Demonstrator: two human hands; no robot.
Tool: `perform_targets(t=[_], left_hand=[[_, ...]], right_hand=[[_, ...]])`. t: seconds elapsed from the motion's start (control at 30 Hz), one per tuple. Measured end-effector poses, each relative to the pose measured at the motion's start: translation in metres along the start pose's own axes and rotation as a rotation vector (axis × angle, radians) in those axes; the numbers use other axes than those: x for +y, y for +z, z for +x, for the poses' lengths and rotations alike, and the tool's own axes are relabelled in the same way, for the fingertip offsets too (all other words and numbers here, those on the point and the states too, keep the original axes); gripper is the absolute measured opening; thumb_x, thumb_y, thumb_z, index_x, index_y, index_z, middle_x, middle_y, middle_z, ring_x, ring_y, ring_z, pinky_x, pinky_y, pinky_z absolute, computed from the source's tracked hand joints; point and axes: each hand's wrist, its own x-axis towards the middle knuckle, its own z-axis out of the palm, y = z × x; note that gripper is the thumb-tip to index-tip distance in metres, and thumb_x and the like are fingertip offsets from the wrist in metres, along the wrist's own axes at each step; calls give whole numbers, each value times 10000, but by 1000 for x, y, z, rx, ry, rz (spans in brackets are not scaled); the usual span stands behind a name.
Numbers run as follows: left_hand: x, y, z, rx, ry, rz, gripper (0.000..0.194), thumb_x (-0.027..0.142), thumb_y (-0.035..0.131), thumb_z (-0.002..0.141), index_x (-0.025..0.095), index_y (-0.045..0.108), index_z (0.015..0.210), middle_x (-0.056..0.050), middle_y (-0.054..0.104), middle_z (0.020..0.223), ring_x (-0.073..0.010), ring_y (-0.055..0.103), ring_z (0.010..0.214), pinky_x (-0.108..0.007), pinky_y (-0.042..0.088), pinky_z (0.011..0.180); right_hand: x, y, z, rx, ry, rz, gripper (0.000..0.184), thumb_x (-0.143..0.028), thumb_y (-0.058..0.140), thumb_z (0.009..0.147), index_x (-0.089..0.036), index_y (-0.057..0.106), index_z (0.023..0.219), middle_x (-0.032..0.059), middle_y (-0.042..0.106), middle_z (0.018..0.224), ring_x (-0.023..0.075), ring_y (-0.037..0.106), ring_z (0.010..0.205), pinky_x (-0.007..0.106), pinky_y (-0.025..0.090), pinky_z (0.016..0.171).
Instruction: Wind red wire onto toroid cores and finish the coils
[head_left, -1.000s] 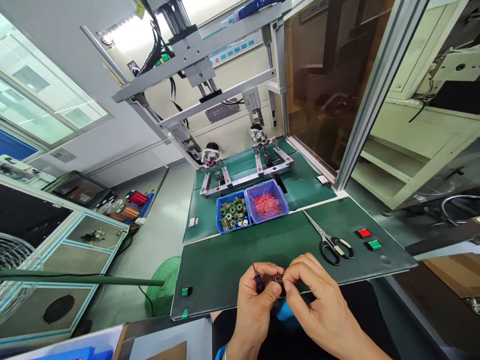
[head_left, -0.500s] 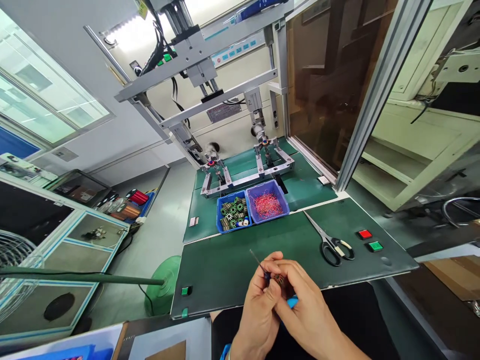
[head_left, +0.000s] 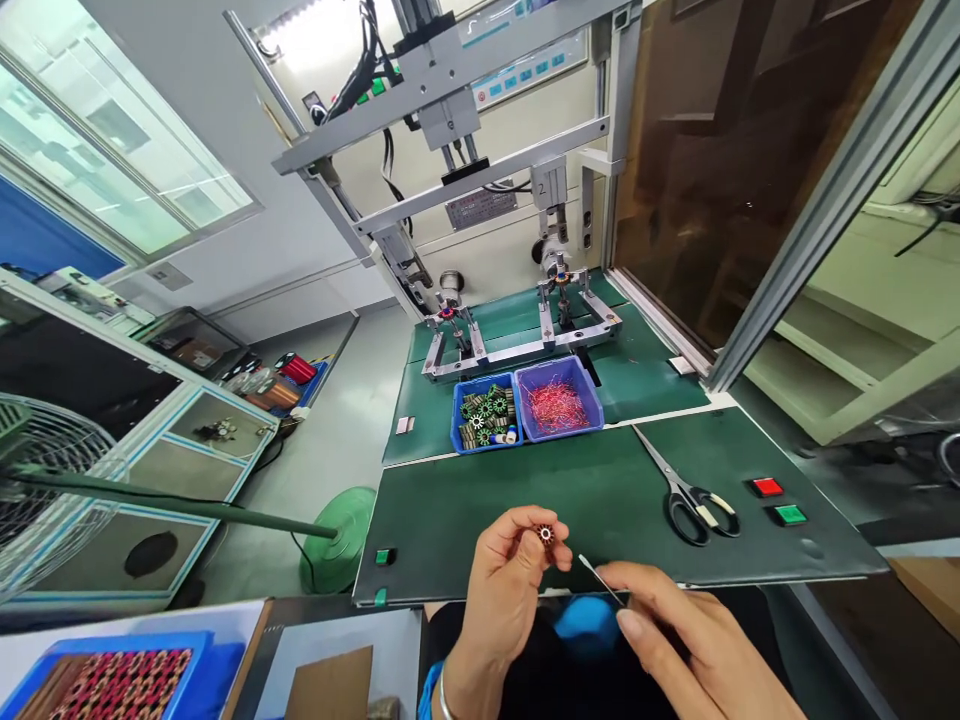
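My left hand [head_left: 517,560] pinches a small copper-wound motor stator core [head_left: 545,536], its toothed round face turned towards me. Lower and to the right, my right hand [head_left: 675,625] grips a small flat-tipped screwdriver [head_left: 598,577]. Its thin shaft sticks out from between thumb and fingers and points up and left towards the core, with a gap between them; its handle is hidden in the palm. Beyond my hands, a blue bin [head_left: 486,449] holds green-ended stator cores [head_left: 491,405]. Beside it stands a purple-blue bin [head_left: 596,420] of red and pale wire scraps [head_left: 556,405].
Black-handled scissors [head_left: 694,505] lie on the green worktop [head_left: 450,510], left of a red button [head_left: 766,487] and a green button [head_left: 790,514]. A winding machine's fixture frame [head_left: 525,350] stands behind the bins. At lower left, a blue tray [head_left: 199,650] holds rows of wound cores.
My hands were together around the core and the screwdriver; now they are apart. My right hand has moved right and down with the screwdriver. The view has shifted too.
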Motion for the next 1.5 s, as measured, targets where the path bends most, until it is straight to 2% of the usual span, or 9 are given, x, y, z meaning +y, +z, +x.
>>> perform_targets(t=[0.23,0.33,0.6,0.7,0.9,1.0,1.1,1.37,1.5], left_hand=[[-4,-3,-3,-53,35,41,209,388,818,768,227,818,901,-43,789,813,-91,674,616,-197,537,651],[-3,-4,-3,-61,46,67,202,387,808,780,232,820,910,-39,788,815,-89,674,620,-197,539,658],[-4,-4,-2,-60,35,123,221,404,812,770,227,823,902,-35,771,798,-87,660,608,-208,543,660],[-3,-4,-3,-71,26,131,219,391,823,761,211,823,886,-32,762,777,-84,658,596,-202,542,647],[-8,6,-7,2,-98,-65,256,378,885,682,179,811,824,-20,720,582,-89,664,548,-170,534,589],[-13,14,-10,121,-199,-184,292,357,926,613,161,800,788,-21,731,630,-72,647,533,-160,539,564],[-16,19,-11,188,-249,-228,315,342,948,571,152,793,769,-26,743,684,-74,655,555,-167,554,572],[-16,8,-8,174,-1,22,305,329,933,596,222,809,854,-52,796,803,-132,703,668,-214,573,640],[-19,2,-13,161,85,222,243,324,897,656,240,814,868,-65,801,863,-170,718,760,-244,579,699]], right_hand=[[-4,5,10,-48,-23,51,429,-153,422,980,-337,456,1365,-23,769,1063,91,751,770,140,570,679],[-4,8,9,-63,-25,56,450,-148,408,979,-342,444,1383,-14,765,1106,97,754,826,147,571,689],[-3,7,9,-68,-21,41,476,-132,400,968,-345,436,1392,-44,772,963,110,753,757,170,574,632],[-3,7,9,-48,-31,57,464,-126,417,962,-324,458,1379,-26,775,1004,102,753,764,152,574,650],[3,20,7,83,-99,105,471,-79,458,927,-259,513,1359,31,767,1073,115,756,862,144,579,750],[8,30,4,221,-77,140,482,-86,485,927,-275,524,1368,-8,750,849,114,713,632,167,572,596],[12,35,2,319,-23,209,453,-125,481,960,-285,523,1382,-55,627,637,87,539,416,170,468,423],[2,28,1,112,335,380,264,-330,409,1028,-198,614,1128,-63,544,564,90,479,422,183,389,403],[-2,23,10,125,279,265,198,-335,496,987,-204,638,941,-43,572,610,104,547,500,190,441,472]])
